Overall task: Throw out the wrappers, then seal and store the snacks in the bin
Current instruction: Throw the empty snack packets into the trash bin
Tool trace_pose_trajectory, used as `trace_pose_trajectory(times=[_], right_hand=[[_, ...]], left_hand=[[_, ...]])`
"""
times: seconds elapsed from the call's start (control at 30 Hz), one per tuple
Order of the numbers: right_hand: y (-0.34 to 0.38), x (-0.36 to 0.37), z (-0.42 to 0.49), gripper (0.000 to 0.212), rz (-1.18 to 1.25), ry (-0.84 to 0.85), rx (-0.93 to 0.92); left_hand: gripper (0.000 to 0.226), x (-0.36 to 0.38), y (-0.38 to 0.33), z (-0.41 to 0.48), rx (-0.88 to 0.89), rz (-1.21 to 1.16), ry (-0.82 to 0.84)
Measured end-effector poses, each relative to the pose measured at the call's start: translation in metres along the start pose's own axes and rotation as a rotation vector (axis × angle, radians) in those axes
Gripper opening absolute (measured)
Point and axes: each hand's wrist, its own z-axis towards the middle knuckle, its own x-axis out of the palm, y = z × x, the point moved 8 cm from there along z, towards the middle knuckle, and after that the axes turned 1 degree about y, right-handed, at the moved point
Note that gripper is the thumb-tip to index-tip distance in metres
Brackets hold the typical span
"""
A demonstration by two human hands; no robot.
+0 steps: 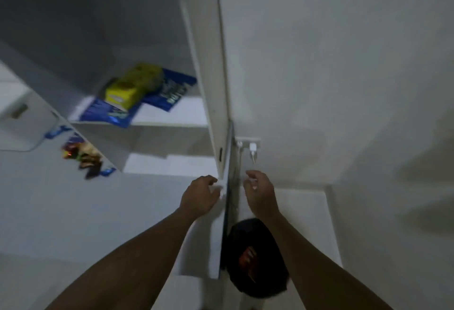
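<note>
A black-lined bin (255, 275) stands on the floor below the desk's right end, with a red wrapper (247, 255) inside it. My left hand (200, 198) hovers at the desk's right edge, fingers loosely curled, holding nothing that I can see. My right hand (260, 193) hangs above the bin near the wall, fingers also loosely curled and empty. On the shelf at upper left sit a yellow snack box (130, 88) and two blue snack packs (169, 91) (108, 113). Several coloured wrappers and snacks (82, 156) lie on the desk at left. The picture is blurred.
A white upright shelf panel (216, 64) runs down between my hands. A wall socket (248, 142) with a white charger and hanging cable (253, 155) sits just above my right hand. The white desk top (73, 211) spreads left; a white wall fills the right.
</note>
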Motion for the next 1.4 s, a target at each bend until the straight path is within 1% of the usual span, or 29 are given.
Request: trace_pose_trajectory(times=[0.07,0.13,0.23,0.33,0.43,0.53,0.63,0.77,0.8,0.9,0.97,1.03,1.1,1.17,1.23,1.27,1.3,1.37,1.4], right_hand=[[0.054,0.014,0.001,0.026,0.009,0.03,-0.122],[0.101,0.028,0.001,0.028,0.019,0.057,-0.214],[0.16,0.046,0.004,0.028,0.033,0.085,-0.339],[0.21,0.065,0.005,0.027,0.034,0.128,-0.457],[0.242,0.077,0.015,0.025,0.007,0.111,-0.508],[0.261,0.087,0.032,0.025,-0.019,0.094,-0.506],[0.277,0.102,0.051,0.028,-0.051,0.079,-0.481],[0.309,0.135,0.083,0.026,-0.151,0.01,-0.442],[0.316,0.143,0.092,0.028,-0.184,-0.022,-0.414],[0.338,0.166,0.112,0.042,-0.234,-0.094,-0.332],[0.354,0.184,0.121,0.043,-0.335,-0.115,-0.3],[0.361,0.204,0.131,0.049,-0.44,-0.078,-0.22],[0.363,0.222,0.139,0.054,-0.546,-0.017,-0.156],[0.36,0.239,0.141,0.051,-0.621,0.054,-0.126],[0.353,0.251,0.145,0.051,-0.654,0.067,-0.102],[0.348,0.255,0.147,0.056,-0.662,0.062,-0.06],[0.343,0.258,0.149,0.068,-0.671,0.046,-0.017],[0.33,0.262,0.157,0.099,-0.686,0.014,0.066],[0.325,0.263,0.162,0.108,-0.683,0.01,0.095]], left_hand=[[0.038,-0.05,0.009,-0.008,-0.009,0.004,-0.084],[0.035,-0.101,0.013,-0.018,0.002,0.008,-0.206],[0.03,-0.168,0.018,-0.032,0.015,0.017,-0.365],[0.03,-0.225,0.03,-0.039,0.011,0.015,-0.468],[0.031,-0.267,0.044,-0.036,-0.012,0.01,-0.525],[0.029,-0.301,0.048,-0.024,0.033,0.001,-0.579],[0.04,-0.325,0.053,-0.003,0.062,-0.017,-0.583],[0.059,-0.334,0.079,0.04,0.125,-0.016,-0.458],[0.063,-0.336,0.087,0.049,0.129,-0.029,-0.438],[0.066,-0.345,0.101,0.062,0.16,-0.115,-0.422],[0.067,-0.349,0.106,0.067,0.21,-0.166,-0.406],[0.069,-0.348,0.112,0.074,0.244,-0.18,-0.375],[0.082,-0.347,0.117,0.081,0.251,-0.159,-0.342],[0.096,-0.347,0.123,0.087,0.251,-0.148,-0.323],[0.101,-0.347,0.128,0.09,0.26,-0.141,-0.315],[0.103,-0.347,0.131,0.092,0.266,-0.14,-0.305],[0.104,-0.346,0.134,0.094,0.27,-0.139,-0.291],[0.108,-0.346,0.141,0.097,0.272,-0.137,-0.276],[0.109,-0.347,0.144,0.098,0.268,-0.15,-0.267]])
